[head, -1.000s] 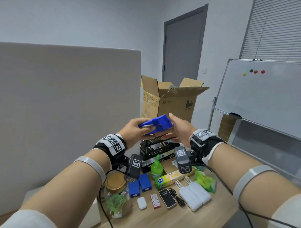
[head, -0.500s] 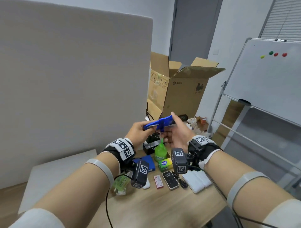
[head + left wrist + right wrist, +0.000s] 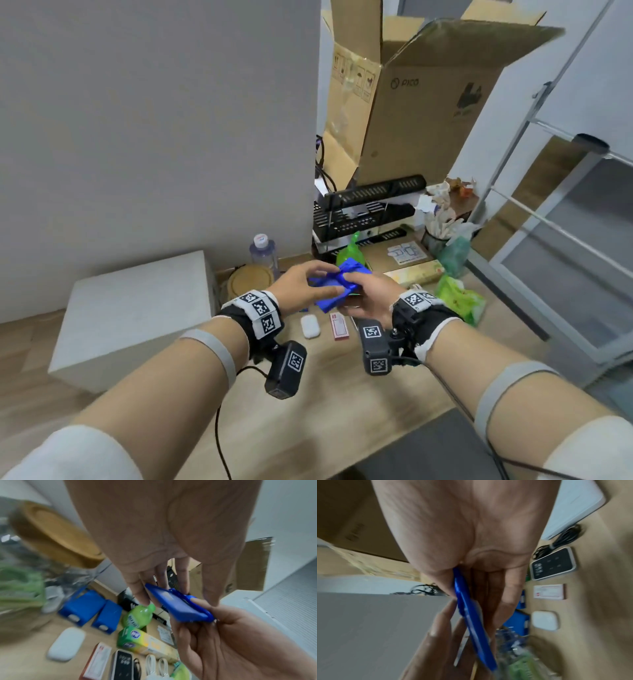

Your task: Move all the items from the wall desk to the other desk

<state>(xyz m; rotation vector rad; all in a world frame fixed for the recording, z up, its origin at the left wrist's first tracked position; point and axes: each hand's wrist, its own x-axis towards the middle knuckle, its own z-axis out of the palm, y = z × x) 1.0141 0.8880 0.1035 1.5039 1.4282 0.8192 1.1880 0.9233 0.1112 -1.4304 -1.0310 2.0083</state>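
Both hands, the left hand [image 3: 301, 291] and right hand [image 3: 368, 298], are clamped on a blue plastic case [image 3: 337, 287] held above the tabletop [image 3: 342, 411]. It is judged light, stiff and smooth; gripping its edges seems safest.

1. Between left grip [image 3: 301, 289] and right grip [image 3: 370, 298], touching both: flat case [image 3: 337, 287], up off the bench [image 3: 308, 411].
2. Below the grips, on the bench: pod [image 3: 310, 326] and small carton [image 3: 339, 326], side by side.
3. Left of the left grip: lidded jar [image 3: 250, 282], with a bottle [image 3: 263, 250] just behind.
4. Well to the left: block [image 3: 137, 315].
5. Right of the right grip: pouch [image 3: 460, 299], with a long carton [image 3: 414, 275] behind.
6. Beyond both grips: rack [image 3: 366, 212], then a cardboard box [image 3: 428, 113] behind.
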